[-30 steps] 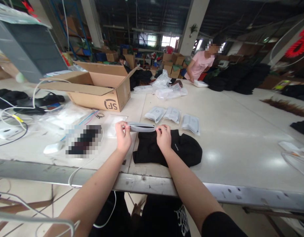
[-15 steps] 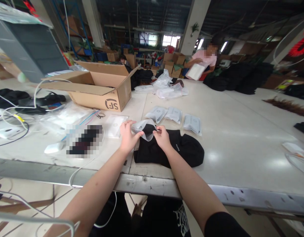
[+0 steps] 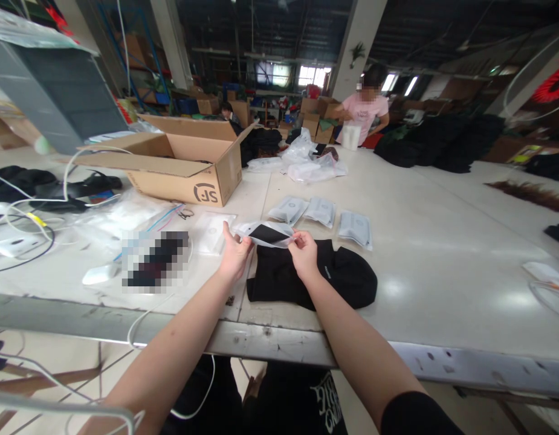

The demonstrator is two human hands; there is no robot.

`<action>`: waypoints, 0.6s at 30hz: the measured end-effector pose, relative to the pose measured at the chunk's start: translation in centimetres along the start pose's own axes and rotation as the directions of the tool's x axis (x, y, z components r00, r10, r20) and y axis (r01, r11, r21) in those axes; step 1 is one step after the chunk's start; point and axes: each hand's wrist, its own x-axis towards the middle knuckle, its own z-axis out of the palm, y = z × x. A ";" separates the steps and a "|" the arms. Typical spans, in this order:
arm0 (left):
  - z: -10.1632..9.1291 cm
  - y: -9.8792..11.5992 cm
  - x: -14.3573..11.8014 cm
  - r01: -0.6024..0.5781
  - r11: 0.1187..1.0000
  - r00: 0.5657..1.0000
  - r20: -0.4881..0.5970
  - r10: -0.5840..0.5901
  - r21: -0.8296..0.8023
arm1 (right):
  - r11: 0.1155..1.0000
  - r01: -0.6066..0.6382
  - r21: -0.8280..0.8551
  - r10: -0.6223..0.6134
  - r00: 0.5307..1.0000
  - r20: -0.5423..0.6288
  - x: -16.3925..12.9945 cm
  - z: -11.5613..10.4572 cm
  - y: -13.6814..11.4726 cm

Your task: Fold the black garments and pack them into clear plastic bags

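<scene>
Both my hands hold a small clear plastic bag (image 3: 266,234) with its mouth pulled apart, just above the table. My left hand (image 3: 234,254) grips its left edge and my right hand (image 3: 303,254) pinches its right edge. Dark cloth shows through the bag's opening. Under my hands a black knitted garment (image 3: 327,278) lies flat near the table's front edge. Three filled grey-white bags (image 3: 322,211) lie in a row just behind it.
An open cardboard box (image 3: 179,160) stands at the back left. White cables (image 3: 57,199), a white mouse (image 3: 99,273) and loose plastic sheets lie to the left. A person in a pink shirt (image 3: 364,115) works at the far end among black garments and bags (image 3: 313,163).
The bag was stretched flat between my hands, then its mouth was pulled apart; now it is held wide and flatter. The person in pink has set a white packet upright on the table.
</scene>
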 end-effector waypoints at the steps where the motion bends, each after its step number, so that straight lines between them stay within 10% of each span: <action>1: 0.2 0.3 -0.1 -0.013 0.998 1.000 0.003 0.013 -0.055 | 1.000 -0.002 0.014 0.003 1.000 -0.016 0.1 -0.1 0.0; 5: 0.7 1.4 -0.2 0.216 0.936 0.976 0.045 -0.212 -0.279 | 0.999 -0.031 0.039 0.033 0.996 -0.077 0.3 -0.4 0.0; 10: 0.5 1.9 -0.4 0.542 0.817 0.839 0.182 -0.513 -0.196 | 1.000 -0.031 0.002 0.031 0.994 -0.104 0.5 -0.4 0.1; 18: 0.6 1.6 -0.6 0.501 0.838 0.861 0.222 -0.457 -0.218 | 0.971 0.036 -0.237 -0.099 0.961 -0.258 0.8 -0.9 -0.1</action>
